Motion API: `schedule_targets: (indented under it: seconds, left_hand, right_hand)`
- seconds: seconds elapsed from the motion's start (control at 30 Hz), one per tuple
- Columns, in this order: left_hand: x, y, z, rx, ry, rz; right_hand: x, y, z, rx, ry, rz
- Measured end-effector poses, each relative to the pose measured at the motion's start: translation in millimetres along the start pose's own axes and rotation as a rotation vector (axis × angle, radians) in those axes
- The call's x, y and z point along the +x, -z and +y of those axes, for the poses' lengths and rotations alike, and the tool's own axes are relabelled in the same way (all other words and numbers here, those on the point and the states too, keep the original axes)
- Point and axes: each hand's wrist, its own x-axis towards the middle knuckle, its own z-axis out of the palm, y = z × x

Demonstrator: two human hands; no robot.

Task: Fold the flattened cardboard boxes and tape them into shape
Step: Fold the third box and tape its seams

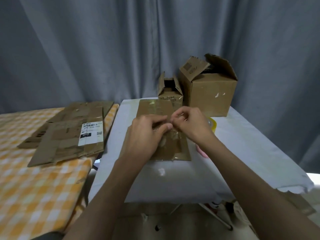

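Brown cardboard boxes (210, 94), orange-and-white checked cloth (34, 187), white tablecloth (251, 153), grey-blue curtain (103, 49)

Both forearms are bare to the bottom edge of view, without sleeves. The left hand (147, 135) and right hand (190, 123) wear nothing.

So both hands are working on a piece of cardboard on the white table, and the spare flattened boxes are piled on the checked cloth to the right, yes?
Not quite. The head view shows the flattened boxes lying on the checked cloth to the left, not the right. The rest holds: the left hand and right hand meet over the piece of cardboard on the white table.
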Motion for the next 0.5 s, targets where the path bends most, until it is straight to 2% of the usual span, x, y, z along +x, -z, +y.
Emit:
schedule_targets:
  seconds: [0.17,0.27,0.5]
  left_hand:
    - [5,36,-18,-0.023,0.199,0.208]
    - [3,47,-29,-0.067,0.355,0.161]
    - [-6,48,-47,-0.460,0.556,0.129]
  right_hand:
    - [-7,-3,3,0.110,-0.084,0.000]
    - [-9,-5,4,0.163,-0.111,0.014]
    - [-11,1,5,0.429,-0.205,-0.011]
